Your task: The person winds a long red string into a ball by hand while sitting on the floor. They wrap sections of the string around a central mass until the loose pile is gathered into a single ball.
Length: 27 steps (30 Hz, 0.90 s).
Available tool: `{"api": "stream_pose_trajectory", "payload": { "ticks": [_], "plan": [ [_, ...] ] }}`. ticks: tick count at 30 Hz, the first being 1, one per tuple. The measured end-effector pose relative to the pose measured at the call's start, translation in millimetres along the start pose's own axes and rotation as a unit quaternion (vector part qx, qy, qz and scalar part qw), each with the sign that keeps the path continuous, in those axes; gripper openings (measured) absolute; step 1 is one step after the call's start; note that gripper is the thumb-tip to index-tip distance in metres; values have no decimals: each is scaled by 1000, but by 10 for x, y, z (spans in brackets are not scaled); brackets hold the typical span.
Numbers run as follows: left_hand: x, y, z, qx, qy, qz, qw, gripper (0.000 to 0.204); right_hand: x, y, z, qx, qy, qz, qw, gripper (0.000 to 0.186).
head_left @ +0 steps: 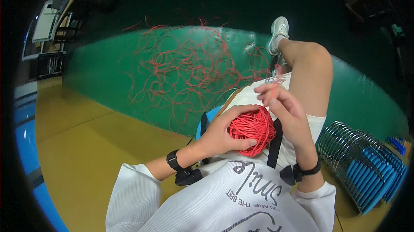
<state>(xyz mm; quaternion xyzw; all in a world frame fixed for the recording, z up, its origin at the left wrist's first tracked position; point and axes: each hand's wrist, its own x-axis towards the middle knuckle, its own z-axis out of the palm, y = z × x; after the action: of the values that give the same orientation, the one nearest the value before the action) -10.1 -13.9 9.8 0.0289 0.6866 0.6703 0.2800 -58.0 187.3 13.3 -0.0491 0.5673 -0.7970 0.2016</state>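
Observation:
A large ball of red cord [253, 130] rests against my lap, with my left hand [222, 130] wrapped around its left side, thumb across the front. Just above and right of the ball is my right hand [282, 105], its fingers curled and slightly blurred. A red strand shows at those fingertips, which look pinched on it. Loose red cord [185, 66] lies in a wide tangle of loops over the green floor, running toward my right hand past my leg.
Stacked blue chairs with metal frames [366, 167] stand at the lower right. My crossed leg [312, 64] and white shoe [279, 34] reach forward on the right. Yellow floor [73, 141] borders the green floor [95, 68]. Dark furniture lines the far left.

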Motion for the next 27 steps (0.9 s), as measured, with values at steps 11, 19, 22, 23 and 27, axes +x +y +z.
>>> {"api": "stream_pose_trajectory", "payload": {
  "ticks": [11, 19, 22, 23, 27],
  "plan": [
    [73, -156, -144, 182, 32, 205, 961, 86, 88, 198, 69, 37, 7, 102, 994, 24],
    [-21, -511, -95, 210, -34, 282, 935, 81, 29, 451, 48, 103, -20, 145, 984, 17],
    [-32, -524, -93, 213, -20, 324, 922, 82, 16, 435, 84, 56, 5, 145, 988, 21],
    [-39, -512, -109, 236, -22, 324, 916, 84, 2, 447, 110, 30, 26, 148, 988, 23],
    [-151, -522, -59, 174, -29, 225, 958, 106, -84, 452, 223, -33, 69, 102, 992, 28]
  ]
}}
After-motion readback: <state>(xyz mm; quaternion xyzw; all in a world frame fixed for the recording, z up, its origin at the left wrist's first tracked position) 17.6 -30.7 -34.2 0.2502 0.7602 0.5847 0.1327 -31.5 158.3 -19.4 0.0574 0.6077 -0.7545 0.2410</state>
